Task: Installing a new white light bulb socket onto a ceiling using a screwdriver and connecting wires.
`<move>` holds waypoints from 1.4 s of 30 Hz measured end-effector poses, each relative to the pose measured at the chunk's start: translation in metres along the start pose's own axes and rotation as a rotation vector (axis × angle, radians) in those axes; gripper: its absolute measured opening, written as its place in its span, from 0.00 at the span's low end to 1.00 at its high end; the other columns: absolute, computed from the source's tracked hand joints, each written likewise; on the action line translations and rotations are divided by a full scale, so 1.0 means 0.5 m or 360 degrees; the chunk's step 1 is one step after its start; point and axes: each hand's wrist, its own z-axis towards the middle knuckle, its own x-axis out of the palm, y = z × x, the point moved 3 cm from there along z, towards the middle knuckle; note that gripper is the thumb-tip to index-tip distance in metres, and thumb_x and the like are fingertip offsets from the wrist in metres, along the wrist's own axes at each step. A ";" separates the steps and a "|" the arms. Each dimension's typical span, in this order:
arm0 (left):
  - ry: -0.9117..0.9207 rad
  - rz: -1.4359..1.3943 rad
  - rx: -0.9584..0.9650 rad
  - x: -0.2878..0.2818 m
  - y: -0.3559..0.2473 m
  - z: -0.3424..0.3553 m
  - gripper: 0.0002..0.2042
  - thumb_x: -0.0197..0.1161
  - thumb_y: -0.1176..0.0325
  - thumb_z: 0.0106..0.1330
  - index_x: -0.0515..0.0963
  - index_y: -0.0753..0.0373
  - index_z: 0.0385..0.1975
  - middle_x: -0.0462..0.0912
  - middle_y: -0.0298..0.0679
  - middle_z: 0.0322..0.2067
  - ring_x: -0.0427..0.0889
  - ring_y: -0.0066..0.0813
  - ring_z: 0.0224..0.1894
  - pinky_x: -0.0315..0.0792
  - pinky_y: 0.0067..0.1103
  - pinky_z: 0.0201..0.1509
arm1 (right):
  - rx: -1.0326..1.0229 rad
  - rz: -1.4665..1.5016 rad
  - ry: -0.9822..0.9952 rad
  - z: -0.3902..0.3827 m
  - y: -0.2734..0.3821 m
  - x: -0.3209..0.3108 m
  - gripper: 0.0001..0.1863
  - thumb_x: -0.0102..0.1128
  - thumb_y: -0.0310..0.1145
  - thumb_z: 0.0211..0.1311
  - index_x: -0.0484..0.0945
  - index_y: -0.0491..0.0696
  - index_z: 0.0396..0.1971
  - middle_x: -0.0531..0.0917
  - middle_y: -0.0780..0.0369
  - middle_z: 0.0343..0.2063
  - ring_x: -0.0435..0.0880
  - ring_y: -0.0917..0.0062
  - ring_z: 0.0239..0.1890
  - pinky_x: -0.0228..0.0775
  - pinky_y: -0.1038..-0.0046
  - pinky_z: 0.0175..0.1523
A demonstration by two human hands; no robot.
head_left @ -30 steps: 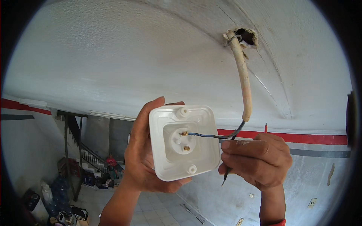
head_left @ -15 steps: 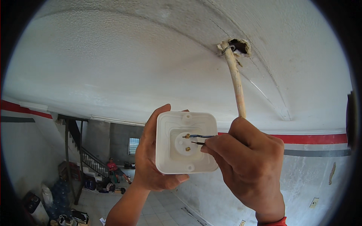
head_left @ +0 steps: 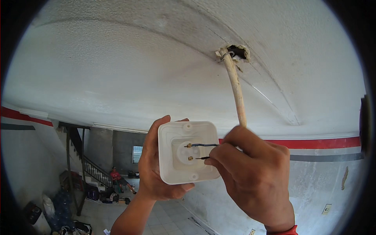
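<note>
My left hand (head_left: 150,168) grips a white square plastic lamp holder base (head_left: 166,156) from its left side, its open hollow facing me. Inside sit two small brass terminals; a blue wire (head_left: 203,145) runs into the upper terminal (head_left: 189,145). Between the thumb and fingers of my right hand (head_left: 254,172) is a black wire (head_left: 203,158). Its bare tip points left, close beside the lower brass terminal (head_left: 190,158). A thick off-white cable (head_left: 235,90) comes down from a ceiling hole and disappears behind my right hand.
The ragged ceiling hole (head_left: 239,52) is above right. Below at left are a staircase railing (head_left: 96,172), a seated person (head_left: 117,176) and dark bags and bundles (head_left: 62,207). A red-and-grey striped wall (head_left: 325,143) stretches along the right, with an outlet (head_left: 326,208).
The black wire's tip has moved down from between the terminals to beside the lower one. The lamp holder base and both hands sit slightly lower and further left in view.
</note>
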 end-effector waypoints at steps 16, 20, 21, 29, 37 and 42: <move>-0.0066 0.0143 -0.0013 -0.002 -0.001 -0.009 0.57 0.79 0.62 0.41 0.46 0.70 0.68 0.65 0.54 0.62 0.69 0.41 0.63 0.66 0.35 0.66 | -0.0192 0.0017 -0.0157 -0.015 0.004 0.013 0.10 0.71 0.23 0.37 0.80 0.45 0.24 0.73 0.64 0.18 0.76 0.77 0.17 0.68 0.75 0.19; -0.0158 0.0091 -0.0062 0.001 0.004 -0.011 0.57 0.80 0.60 0.41 0.46 0.70 0.68 0.65 0.53 0.62 0.69 0.40 0.63 0.66 0.35 0.66 | -0.0156 -0.0031 -0.0119 -0.006 0.011 0.012 0.10 0.71 0.23 0.38 0.79 0.45 0.24 0.71 0.64 0.18 0.75 0.77 0.16 0.66 0.73 0.19; -0.0187 0.0081 -0.0080 0.001 0.004 -0.012 0.57 0.80 0.60 0.41 0.46 0.69 0.68 0.65 0.52 0.62 0.69 0.40 0.63 0.66 0.35 0.66 | -0.0117 -0.0008 -0.0102 -0.007 0.010 0.010 0.10 0.71 0.23 0.39 0.80 0.45 0.25 0.72 0.64 0.19 0.75 0.77 0.16 0.66 0.73 0.19; -0.0093 0.0229 0.0064 0.018 -0.003 -0.025 0.56 0.79 0.60 0.42 0.46 0.68 0.69 0.66 0.52 0.61 0.69 0.40 0.63 0.67 0.35 0.65 | 0.0517 0.1077 -0.0383 -0.085 -0.074 -0.048 0.26 0.67 0.30 0.46 0.73 0.39 0.48 0.69 0.64 0.27 0.70 0.85 0.23 0.64 0.86 0.27; -0.0060 0.0349 0.0258 0.017 -0.009 -0.026 0.56 0.79 0.60 0.43 0.45 0.70 0.68 0.64 0.55 0.62 0.69 0.42 0.63 0.67 0.37 0.65 | 0.0163 0.1173 -0.1090 -0.083 -0.114 -0.081 0.36 0.57 0.45 0.66 0.56 0.41 0.67 0.80 0.61 0.40 0.82 0.75 0.47 0.80 0.78 0.49; 0.0047 0.0423 0.0192 0.030 -0.011 -0.024 0.56 0.79 0.63 0.43 0.44 0.70 0.69 0.63 0.56 0.63 0.67 0.42 0.64 0.67 0.37 0.66 | 0.0225 0.1018 -0.1056 -0.050 -0.069 -0.066 0.35 0.60 0.46 0.64 0.60 0.43 0.64 0.83 0.50 0.44 0.86 0.71 0.40 0.82 0.74 0.46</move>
